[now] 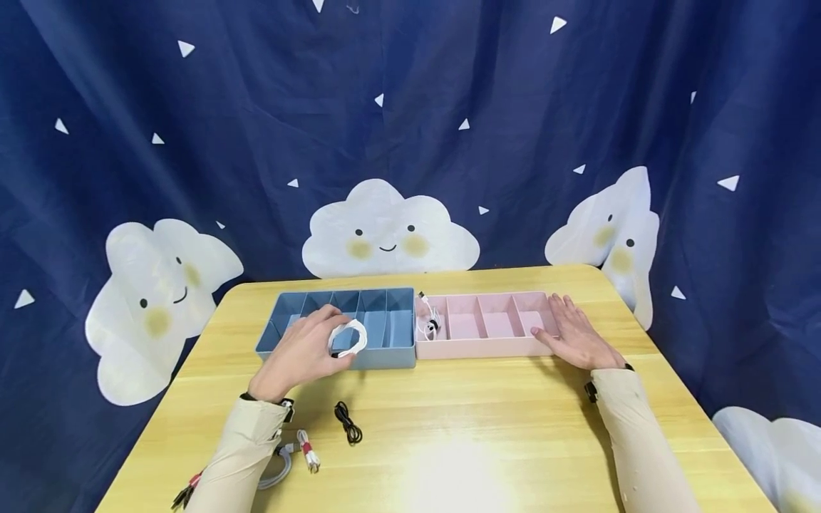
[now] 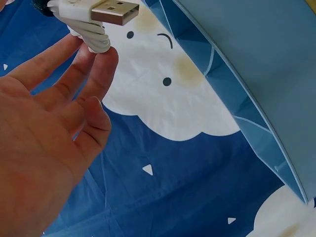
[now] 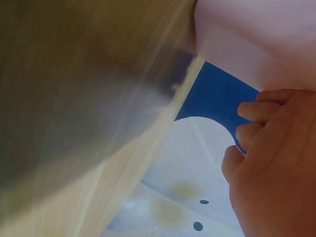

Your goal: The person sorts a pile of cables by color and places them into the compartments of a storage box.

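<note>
A coiled white cable (image 1: 360,338) is pinched between the thumb and fingers of my left hand (image 1: 304,353), above the blue divided box (image 1: 385,358). In the left wrist view the cable's USB plug (image 2: 116,11) stands out beyond the fingertips of the left hand (image 2: 54,128). My right hand (image 1: 579,336) rests with extended fingers against the right end of the pink divided box (image 1: 487,348); the right wrist view shows that hand (image 3: 276,163) beside the box wall (image 3: 237,44). A white cable with a dark tie (image 1: 431,324) lies in the pink box's leftmost compartment.
On the wooden table (image 1: 410,413), a black cable (image 1: 348,422) and a white cable with a red tie (image 1: 308,450) lie in front of the blue box. A grey-white cable (image 1: 279,474) and a dark cable with red (image 1: 186,493) are partly behind the left sleeve. A curtain hangs behind.
</note>
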### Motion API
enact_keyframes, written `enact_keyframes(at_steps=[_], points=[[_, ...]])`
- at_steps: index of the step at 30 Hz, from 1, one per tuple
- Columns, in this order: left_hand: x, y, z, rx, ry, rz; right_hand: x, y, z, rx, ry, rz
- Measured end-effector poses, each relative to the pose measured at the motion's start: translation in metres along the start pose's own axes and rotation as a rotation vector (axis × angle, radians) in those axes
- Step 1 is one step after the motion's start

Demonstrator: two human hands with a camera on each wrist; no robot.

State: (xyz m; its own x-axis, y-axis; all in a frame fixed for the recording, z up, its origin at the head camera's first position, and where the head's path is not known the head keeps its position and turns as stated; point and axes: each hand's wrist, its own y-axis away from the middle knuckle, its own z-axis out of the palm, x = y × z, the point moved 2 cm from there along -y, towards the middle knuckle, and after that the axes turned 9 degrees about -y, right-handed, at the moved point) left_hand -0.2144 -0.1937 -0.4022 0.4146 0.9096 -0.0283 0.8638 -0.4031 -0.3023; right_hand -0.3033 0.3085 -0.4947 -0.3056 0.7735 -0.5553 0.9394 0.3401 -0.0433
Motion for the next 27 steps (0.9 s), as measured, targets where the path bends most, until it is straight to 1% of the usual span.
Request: enact_keyframes(at_steps=[4,8,14,20,24,27], points=[[0.003,-0.003,0.0,-0.011,-0.01,0.006,-0.002,-0.002,0.002,0.004,0.001,-0.015],[0.006,-0.006,0.001,-0.027,0.001,-0.005,-0.004,-0.004,0.005,0.008,0.006,-0.017],[0.013,-0.016,0.005,-0.04,0.025,0.005,-0.006,-0.002,0.002,0.011,0.012,-0.004],[0.02,-0.024,0.008,-0.022,0.035,0.034,-0.002,-0.002,0.002,0.031,0.01,-0.01],[0.024,-0.027,0.012,-0.005,0.036,0.057,0.0,-0.001,0.003,0.026,0.008,-0.005],[0.029,-0.031,0.014,-0.006,0.044,0.069,0.001,0.001,0.003,0.031,0.009,-0.001]])
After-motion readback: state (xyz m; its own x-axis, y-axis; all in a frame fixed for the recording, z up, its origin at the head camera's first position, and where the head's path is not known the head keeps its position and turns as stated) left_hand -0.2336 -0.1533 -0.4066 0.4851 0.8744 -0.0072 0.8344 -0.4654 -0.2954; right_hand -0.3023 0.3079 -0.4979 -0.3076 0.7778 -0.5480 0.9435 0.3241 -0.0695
